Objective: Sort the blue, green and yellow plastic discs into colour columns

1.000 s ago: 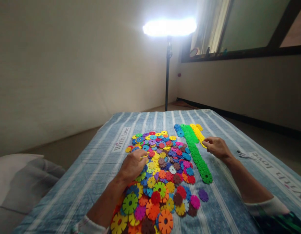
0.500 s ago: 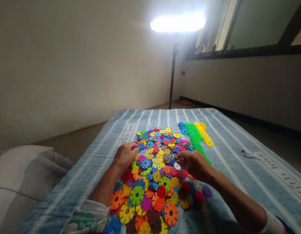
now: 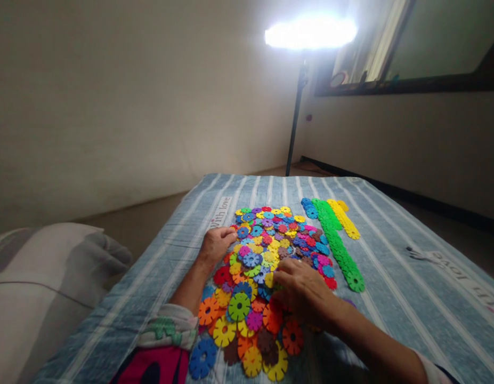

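A heap of plastic snowflake discs (image 3: 251,259) in many colours, notched round the edge, lies on the striped sheet. At the heap's left edge is my left hand (image 3: 218,246), thumb and fingers pinched together; what they hold, if anything, is too small to make out. My right hand (image 3: 301,290) reaches down over the right middle of the heap, its fingers curled closed on a green snowflake disc (image 3: 277,287) that is mostly hidden by them. Close to my right fingers lie an orange-red disc (image 3: 272,319) and a yellow disc (image 3: 270,279).
Right of the heap lie joined rows of discs: a long green row (image 3: 339,248), a yellow row (image 3: 345,220) and a short blue row (image 3: 309,209). A lit lamp (image 3: 310,34) on a stand rises behind the bed (image 3: 390,256). Pale bedding (image 3: 50,272) sits at left.
My right hand has moved toward me and left, down onto a green disc in the heap. My left hand stays at the heap's left edge. The view has shifted slightly left.
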A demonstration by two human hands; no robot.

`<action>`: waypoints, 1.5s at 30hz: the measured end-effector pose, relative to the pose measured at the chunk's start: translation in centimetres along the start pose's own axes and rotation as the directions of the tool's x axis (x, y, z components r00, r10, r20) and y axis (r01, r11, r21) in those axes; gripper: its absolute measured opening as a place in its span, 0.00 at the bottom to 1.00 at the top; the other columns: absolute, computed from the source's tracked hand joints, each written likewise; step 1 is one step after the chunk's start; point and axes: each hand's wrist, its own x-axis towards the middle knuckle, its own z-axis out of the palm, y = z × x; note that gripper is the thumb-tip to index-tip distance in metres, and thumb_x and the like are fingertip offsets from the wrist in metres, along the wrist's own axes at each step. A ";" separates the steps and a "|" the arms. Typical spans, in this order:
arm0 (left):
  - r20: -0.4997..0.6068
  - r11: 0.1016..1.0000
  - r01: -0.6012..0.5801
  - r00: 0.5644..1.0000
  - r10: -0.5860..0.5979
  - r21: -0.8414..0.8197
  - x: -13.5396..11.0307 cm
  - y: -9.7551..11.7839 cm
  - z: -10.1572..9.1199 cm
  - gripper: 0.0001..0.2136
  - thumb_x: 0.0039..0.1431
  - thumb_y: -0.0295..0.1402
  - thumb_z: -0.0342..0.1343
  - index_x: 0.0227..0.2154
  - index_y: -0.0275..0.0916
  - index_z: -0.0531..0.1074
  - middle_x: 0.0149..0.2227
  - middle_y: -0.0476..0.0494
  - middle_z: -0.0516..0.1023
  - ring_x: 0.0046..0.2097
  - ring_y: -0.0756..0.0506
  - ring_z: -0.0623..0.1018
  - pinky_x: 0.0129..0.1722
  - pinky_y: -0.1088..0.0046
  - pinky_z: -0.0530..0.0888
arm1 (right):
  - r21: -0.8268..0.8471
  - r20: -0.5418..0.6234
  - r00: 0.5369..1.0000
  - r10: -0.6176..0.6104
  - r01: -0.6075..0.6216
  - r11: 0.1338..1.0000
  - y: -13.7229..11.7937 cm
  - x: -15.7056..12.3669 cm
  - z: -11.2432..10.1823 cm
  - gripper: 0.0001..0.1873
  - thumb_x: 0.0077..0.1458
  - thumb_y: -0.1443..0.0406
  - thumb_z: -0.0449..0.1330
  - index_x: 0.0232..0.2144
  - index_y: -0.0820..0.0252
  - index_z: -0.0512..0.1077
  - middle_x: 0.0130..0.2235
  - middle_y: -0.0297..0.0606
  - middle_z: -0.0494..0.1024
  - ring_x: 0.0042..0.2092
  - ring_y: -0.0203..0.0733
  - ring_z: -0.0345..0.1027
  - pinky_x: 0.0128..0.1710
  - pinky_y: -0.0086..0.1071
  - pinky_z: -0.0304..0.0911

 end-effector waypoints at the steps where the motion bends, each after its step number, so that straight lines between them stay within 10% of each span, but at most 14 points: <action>1: 0.008 1.000 0.008 1.000 -0.008 -0.020 0.0 -0.1 0.1 0.14 0.41 0.41 0.58 0.26 0.35 0.78 0.26 0.46 0.80 0.30 0.45 0.76 0.31 0.72 0.71 | -0.007 0.009 1.000 0.015 -0.015 1.000 0.0 -0.1 0.0 0.06 0.55 0.62 0.61 0.35 0.58 0.72 0.41 0.39 0.72 0.44 0.42 0.65 0.43 0.33 0.58; 17: 0.010 1.000 0.008 1.000 -0.008 -0.026 0.2 0.0 0.4 0.14 0.43 0.42 0.58 0.27 0.36 0.77 0.27 0.46 0.80 0.33 0.44 0.78 0.33 0.72 0.73 | -0.035 -0.133 0.988 0.076 -0.081 0.996 -1.1 1.0 1.2 0.05 0.56 0.67 0.57 0.29 0.60 0.71 0.35 0.39 0.73 0.38 0.40 0.63 0.35 0.31 0.56; 24: 0.008 0.999 0.004 1.000 -0.004 0.047 0.5 0.0 0.1 0.15 0.42 0.44 0.58 0.28 0.38 0.77 0.28 0.47 0.81 0.34 0.43 0.79 0.32 0.73 0.73 | 0.322 -0.234 0.969 0.082 -0.003 0.947 1.1 0.6 -0.7 0.10 0.49 0.77 0.58 0.21 0.61 0.68 0.35 0.35 0.74 0.36 0.34 0.67 0.34 0.25 0.59; 30: -0.014 0.997 0.024 1.000 -0.023 0.071 0.4 1.1 0.0 0.13 0.40 0.44 0.58 0.26 0.40 0.77 0.27 0.48 0.81 0.32 0.42 0.79 0.31 0.74 0.73 | 0.401 -0.388 0.892 0.231 -0.063 0.914 9.0 -0.4 -4.0 0.08 0.52 0.70 0.56 0.23 0.60 0.72 0.34 0.37 0.76 0.37 0.38 0.70 0.39 0.30 0.62; 37: -0.035 0.993 0.011 0.999 -0.007 0.115 0.3 1.3 0.1 0.11 0.40 0.43 0.58 0.24 0.42 0.77 0.26 0.49 0.81 0.32 0.42 0.78 0.33 0.73 0.73 | 0.249 -0.479 0.703 0.525 -0.465 0.850 22.1 -0.7 -7.5 0.10 0.48 0.66 0.56 0.25 0.61 0.77 0.33 0.39 0.79 0.37 0.41 0.71 0.40 0.31 0.61; 45: -0.029 0.988 0.024 0.999 -0.020 0.151 0.6 1.0 0.0 0.12 0.39 0.45 0.59 0.23 0.42 0.77 0.26 0.50 0.81 0.32 0.42 0.78 0.34 0.74 0.73 | 0.238 -0.467 0.568 0.678 -0.658 0.715 30.7 1.1 -6.1 0.12 0.47 0.64 0.55 0.27 0.63 0.79 0.26 0.37 0.78 0.31 0.40 0.69 0.30 0.29 0.57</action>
